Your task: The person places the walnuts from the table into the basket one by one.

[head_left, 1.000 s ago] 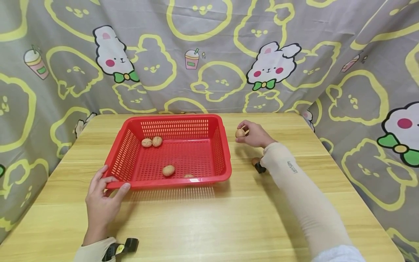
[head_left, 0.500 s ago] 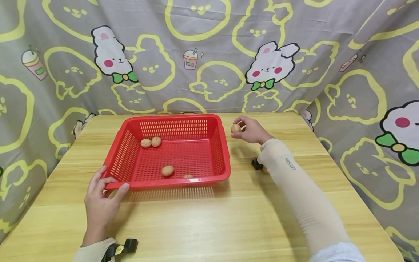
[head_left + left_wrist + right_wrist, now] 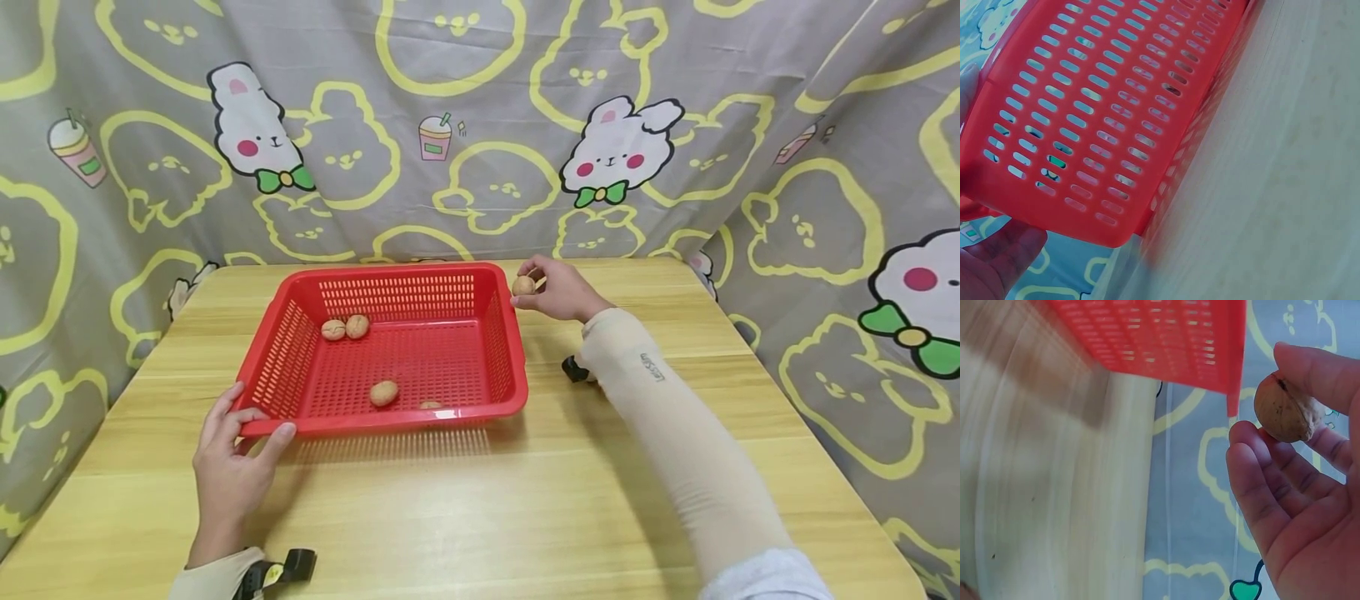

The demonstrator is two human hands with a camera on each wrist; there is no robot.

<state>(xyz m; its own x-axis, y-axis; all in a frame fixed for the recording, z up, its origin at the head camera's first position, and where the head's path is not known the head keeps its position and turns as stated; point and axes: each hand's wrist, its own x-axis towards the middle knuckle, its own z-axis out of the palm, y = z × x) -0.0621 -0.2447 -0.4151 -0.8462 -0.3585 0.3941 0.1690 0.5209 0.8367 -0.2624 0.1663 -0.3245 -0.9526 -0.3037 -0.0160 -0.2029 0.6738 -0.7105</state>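
The right hand (image 3: 561,292) is pinching a walnut (image 3: 1285,409) in a partly open grasp, just outside the far right corner of the red slotted basket (image 3: 337,425). The walnut is likely feeling light, hard and rough, inviting a hold round its middle, while the left hand (image 3: 234,462) is gripping the basket's near left corner

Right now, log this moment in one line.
left hand grips red basket, front-left corner | right hand holds walnut beside right rim | four walnuts visible inside
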